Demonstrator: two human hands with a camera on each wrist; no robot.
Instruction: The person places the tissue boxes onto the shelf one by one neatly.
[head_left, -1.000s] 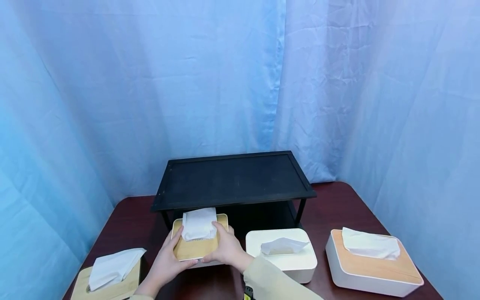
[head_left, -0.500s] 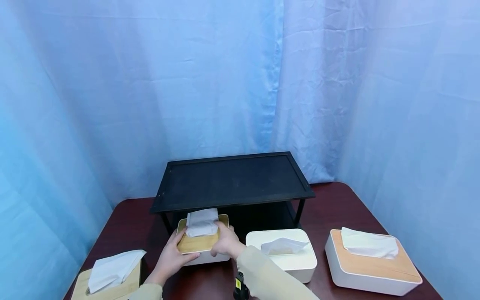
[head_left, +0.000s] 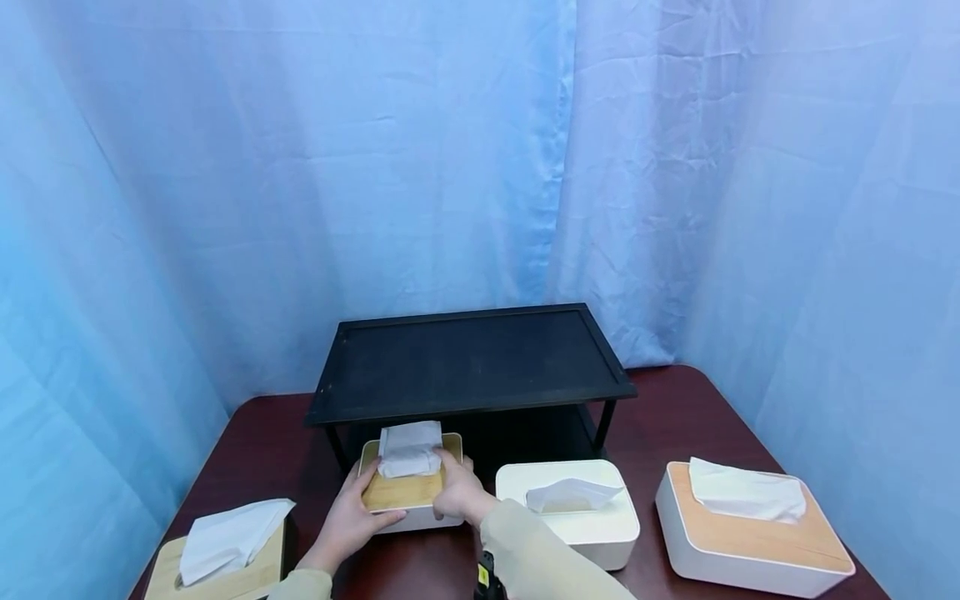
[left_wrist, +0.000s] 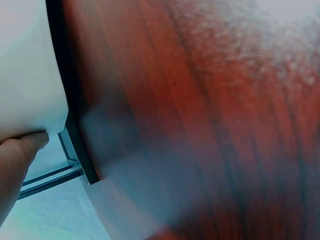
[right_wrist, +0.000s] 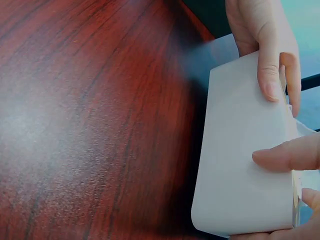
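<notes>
Both hands grip a white tissue box [head_left: 405,493] with a wooden lid and a white tissue sticking out of its top. It sits at the left front of the black two-level rack [head_left: 472,358], its far end at the opening under the top board. My left hand [head_left: 348,521] holds the left side, thumb along the front wall. My right hand [head_left: 459,492] spans the right side, fingers over the lid's edge. The right wrist view shows the plain white front wall [right_wrist: 240,140] between both hands. Only part of the left hand [left_wrist: 15,160] shows in the left wrist view.
An all-white tissue box [head_left: 566,517] stands right of the hands, close to the right sleeve. Farther right is a white box with an orange-toned wooden lid [head_left: 765,546]. A wooden tissue box [head_left: 225,575] lies front left on the dark red table [head_left: 262,450]. Blue curtains [head_left: 450,167] surround it.
The held tissue box has shifted slightly right and looks lower, with more of its front wall showing. My hands have moved with it, the right thumb now against the front wall.
</notes>
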